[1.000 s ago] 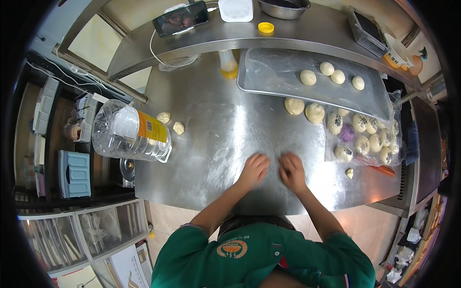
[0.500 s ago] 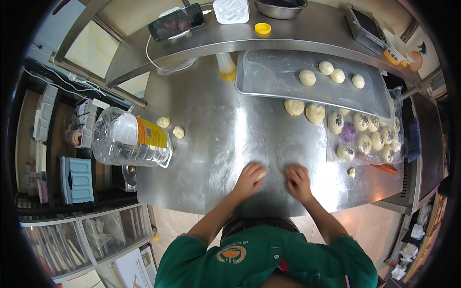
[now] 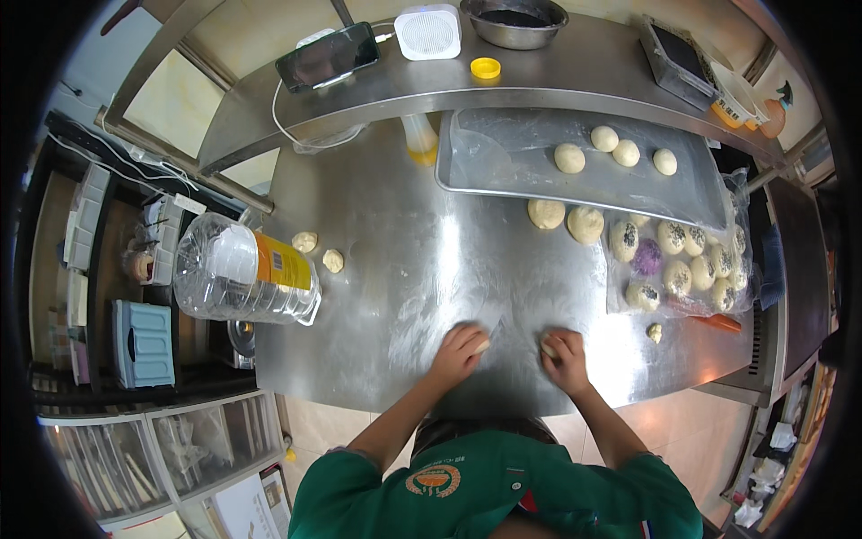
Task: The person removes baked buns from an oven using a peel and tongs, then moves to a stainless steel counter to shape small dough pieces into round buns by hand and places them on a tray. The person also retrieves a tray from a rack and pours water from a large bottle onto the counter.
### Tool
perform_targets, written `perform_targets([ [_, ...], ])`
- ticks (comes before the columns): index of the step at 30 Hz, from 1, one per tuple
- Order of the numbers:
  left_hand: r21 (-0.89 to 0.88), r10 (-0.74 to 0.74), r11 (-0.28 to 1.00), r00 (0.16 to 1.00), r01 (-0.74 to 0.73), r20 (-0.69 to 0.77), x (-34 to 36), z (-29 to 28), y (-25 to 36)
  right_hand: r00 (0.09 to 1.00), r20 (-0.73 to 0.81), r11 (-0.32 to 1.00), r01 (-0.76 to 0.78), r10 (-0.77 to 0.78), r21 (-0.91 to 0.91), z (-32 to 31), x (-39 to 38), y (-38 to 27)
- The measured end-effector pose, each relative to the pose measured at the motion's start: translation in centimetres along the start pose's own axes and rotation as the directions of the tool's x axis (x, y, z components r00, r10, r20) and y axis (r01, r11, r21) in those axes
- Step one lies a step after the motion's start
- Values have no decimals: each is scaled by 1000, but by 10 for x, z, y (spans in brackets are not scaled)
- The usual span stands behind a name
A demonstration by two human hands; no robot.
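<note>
My left hand (image 3: pixel 456 357) is curled over a small pale dough piece (image 3: pixel 483 345) on the steel table, and part of the dough shows past the fingers. To its right, my right hand (image 3: pixel 566 361) cups another dough piece (image 3: pixel 548 348), mostly hidden under the fingers. Both hands press low against the floured metal. Two rough dough lumps (image 3: pixel 333 261) lie at the left, beside a large clear plastic bottle (image 3: pixel 283 269) with a yellow label. A small dough scrap (image 3: pixel 655 332) sits to the right of my right hand.
A metal tray (image 3: pixel 503 148) with several dough balls is at the back right. Two larger dough balls (image 3: pixel 546 214) lie before it. Beside them, several dark-topped buns (image 3: pixel 678 278) rest on plastic with a purple ball (image 3: pixel 646 256). A shelf (image 3: pixel 413 94) crosses the far side, holding a phone (image 3: pixel 328 57).
Both hands have shifted slightly toward me and a little farther apart. Dough now shows at my right fingers. The whole view has tipped slightly.
</note>
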State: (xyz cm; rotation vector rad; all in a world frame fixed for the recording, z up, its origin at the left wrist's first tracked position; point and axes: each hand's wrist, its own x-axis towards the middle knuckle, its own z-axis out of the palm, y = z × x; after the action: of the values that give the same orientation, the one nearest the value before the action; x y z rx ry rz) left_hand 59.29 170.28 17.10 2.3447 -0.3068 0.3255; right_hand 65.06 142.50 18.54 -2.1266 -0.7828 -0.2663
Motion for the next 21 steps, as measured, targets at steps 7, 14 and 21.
perform_targets([
  [7, 135, -51, 987, 963, 89, -264, 101, 34, -23, 947, -211, 958, -268, 242, -104, 30, 96, 52],
  [14, 99, 40, 995, 997, -33, -71, 0, 10, -8, 989, 56, 991, -137, 136, 4, -4, -2, 0],
  [21, 118, -44, 991, 976, 70, -211, 99, 49, -31, 936, -216, 941, -309, 277, -134, 29, 92, 50],
])
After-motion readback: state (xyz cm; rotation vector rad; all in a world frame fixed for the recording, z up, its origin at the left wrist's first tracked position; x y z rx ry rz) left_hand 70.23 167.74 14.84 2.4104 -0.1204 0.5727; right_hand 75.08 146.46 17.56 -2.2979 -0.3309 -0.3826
